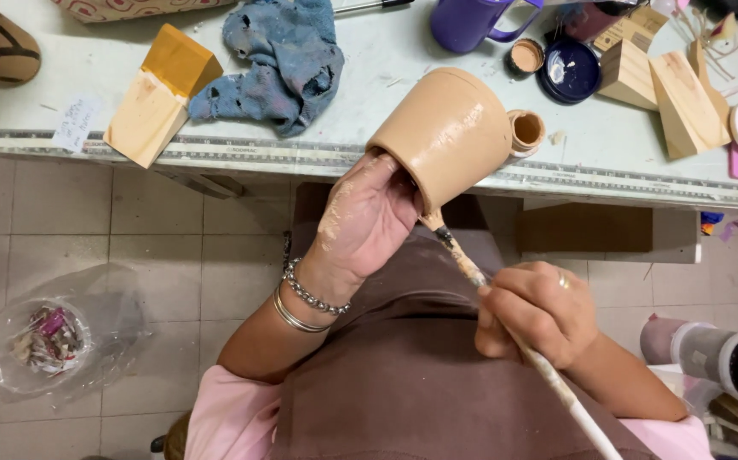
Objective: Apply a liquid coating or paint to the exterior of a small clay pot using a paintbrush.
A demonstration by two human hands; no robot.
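Note:
My left hand has its fingers pushed inside a tan painted pot and holds it up on its side, in front of the table edge. My right hand grips a paint-smeared brush by the handle. The brush tip touches the pot's lower rim next to my left fingers. Tan paint smears the back of my left hand. Two bracelets sit on my left wrist and a ring on my right hand.
On the white worktable lie a blue rag, a wooden block with a yellow end, a small open jar of tan paint, its lid, a dark blue dish, plain wooden blocks and a purple jug. A plastic bag lies on the tiled floor.

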